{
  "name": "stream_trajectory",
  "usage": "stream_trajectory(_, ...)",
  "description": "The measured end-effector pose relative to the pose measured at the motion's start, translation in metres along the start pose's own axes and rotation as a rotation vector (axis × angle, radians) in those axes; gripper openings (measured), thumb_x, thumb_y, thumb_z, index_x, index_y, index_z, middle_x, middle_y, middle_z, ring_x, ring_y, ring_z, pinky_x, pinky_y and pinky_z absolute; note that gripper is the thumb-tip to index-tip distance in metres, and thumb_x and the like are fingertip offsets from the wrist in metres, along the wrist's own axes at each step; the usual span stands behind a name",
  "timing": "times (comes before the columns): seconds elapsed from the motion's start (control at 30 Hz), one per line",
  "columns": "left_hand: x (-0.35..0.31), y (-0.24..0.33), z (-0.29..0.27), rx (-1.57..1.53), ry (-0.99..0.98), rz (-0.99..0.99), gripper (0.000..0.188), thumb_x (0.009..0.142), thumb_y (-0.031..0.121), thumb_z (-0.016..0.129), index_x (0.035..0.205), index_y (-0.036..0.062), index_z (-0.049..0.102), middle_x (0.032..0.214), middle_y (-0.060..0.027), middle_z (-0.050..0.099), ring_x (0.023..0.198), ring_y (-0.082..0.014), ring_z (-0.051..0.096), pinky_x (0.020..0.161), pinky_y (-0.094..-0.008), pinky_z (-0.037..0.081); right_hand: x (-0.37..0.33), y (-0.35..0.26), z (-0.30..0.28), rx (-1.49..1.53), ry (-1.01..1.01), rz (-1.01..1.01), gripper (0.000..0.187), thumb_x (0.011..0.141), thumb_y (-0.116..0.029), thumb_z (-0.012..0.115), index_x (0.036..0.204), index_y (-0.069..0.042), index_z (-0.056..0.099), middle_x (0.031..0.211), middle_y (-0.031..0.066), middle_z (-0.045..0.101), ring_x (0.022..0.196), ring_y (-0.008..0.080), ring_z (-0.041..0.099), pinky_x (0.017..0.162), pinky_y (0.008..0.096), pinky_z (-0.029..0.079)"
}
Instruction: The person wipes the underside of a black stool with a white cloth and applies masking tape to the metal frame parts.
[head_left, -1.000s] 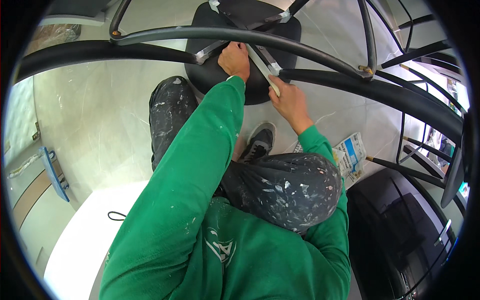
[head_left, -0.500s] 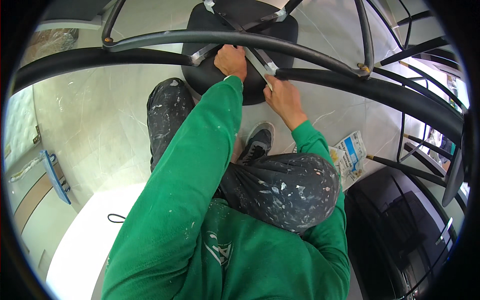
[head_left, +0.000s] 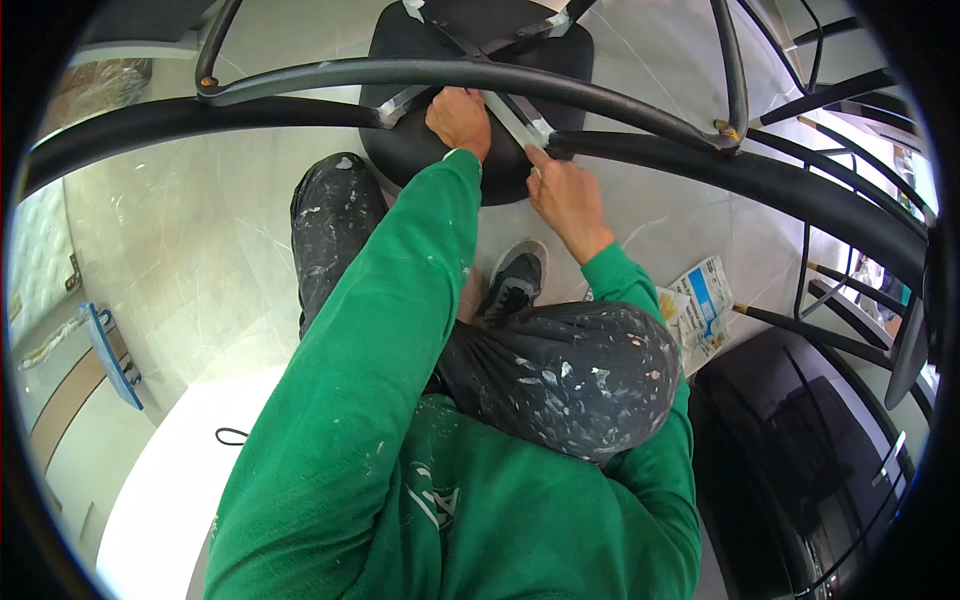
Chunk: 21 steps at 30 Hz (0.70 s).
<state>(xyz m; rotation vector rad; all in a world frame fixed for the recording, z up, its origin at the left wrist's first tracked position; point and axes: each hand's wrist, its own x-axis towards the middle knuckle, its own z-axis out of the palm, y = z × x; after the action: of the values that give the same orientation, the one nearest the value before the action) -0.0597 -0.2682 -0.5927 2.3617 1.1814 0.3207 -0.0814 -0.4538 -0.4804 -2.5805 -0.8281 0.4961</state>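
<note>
A black chair lies upside down, its dark seat point(head_left: 395, 45) on the floor below crossed metal bars. Whitish tape point(head_left: 541, 131) covers spots where the legs meet the bars. My left hand point(head_left: 460, 122) is curled into a fist at the crossing bars, under the curved black tube; what its fingers hold is hidden. From beside that fist a narrow pale strip point(head_left: 508, 118), perhaps tape, slants down to my right hand point(head_left: 568, 195). The right fingertips pinch its lower end, close to the taped joint of the right leg.
Black chair legs and tubes point(head_left: 460, 70) arch across the front. More chair legs point(head_left: 835, 335) stand at right, above a glossy black surface point(head_left: 800, 450). Newspaper point(head_left: 705, 305) lies by my right knee. At left are a white rounded surface point(head_left: 180, 470) and a blue-handled tool point(head_left: 112, 360).
My right fingertips have moved slightly up and left along the pale strip; the part that stuck out below them no longer shows. The left hand stays nearly in place.
</note>
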Motion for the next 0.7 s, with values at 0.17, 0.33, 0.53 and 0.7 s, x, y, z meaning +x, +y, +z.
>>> stream_trajectory(0.17, -0.003, 0.005, -0.001, -0.012, 0.048, 0.004, 0.027, 0.089, 0.030, 0.076, 0.079, 0.0042, 0.076, 0.078, -0.0205, 0.072, 0.078, -0.0409, 0.072, 0.072, -0.0509, 0.055, -0.005, -0.002, 0.003, 0.009, 0.064, -0.022, 0.036, 0.089, -0.012, 0.062, 0.123, -0.003, 0.068, 0.077, 0.0207, 0.071, 0.075, 0.0378, 0.072, 0.066, 0.0507, 0.056)
stream_trajectory(0.33, 0.000, 0.006, -0.001, 0.007, 0.046, 0.007, 0.027, 0.089, 0.029, 0.076, 0.079, 0.0036, 0.075, 0.077, -0.0212, 0.072, 0.076, -0.0416, 0.072, 0.070, -0.0521, 0.054, 0.000, 0.006, 0.009, 0.034, 0.005, 0.020, 0.041, 0.090, -0.014, 0.064, 0.130, -0.006, 0.066, 0.084, 0.0221, 0.072, 0.079, 0.0401, 0.071, 0.072, 0.0525, 0.055)
stream_trajectory(0.53, 0.001, 0.008, -0.002, 0.012, 0.046, 0.001, 0.026, 0.088, 0.029, 0.077, 0.079, 0.0045, 0.075, 0.077, -0.0204, 0.072, 0.076, -0.0414, 0.072, 0.070, -0.0519, 0.054, 0.000, 0.013, 0.019, 0.075, 0.000, 0.026, 0.042, 0.090, -0.014, 0.064, 0.132, -0.009, 0.066, 0.088, 0.0226, 0.072, 0.082, 0.0418, 0.070, 0.075, 0.0532, 0.055)
stream_trajectory(0.7, 0.001, 0.013, -0.003, 0.071, 0.046, -0.006, 0.024, 0.087, 0.028, 0.077, 0.080, 0.0048, 0.077, 0.077, -0.0197, 0.072, 0.076, -0.0405, 0.072, 0.071, -0.0505, 0.056, 0.000, 0.013, 0.022, 0.054, -0.001, 0.046, 0.042, 0.091, -0.015, 0.064, 0.132, -0.010, 0.066, 0.086, 0.0215, 0.072, 0.080, 0.0411, 0.070, 0.074, 0.0529, 0.055)
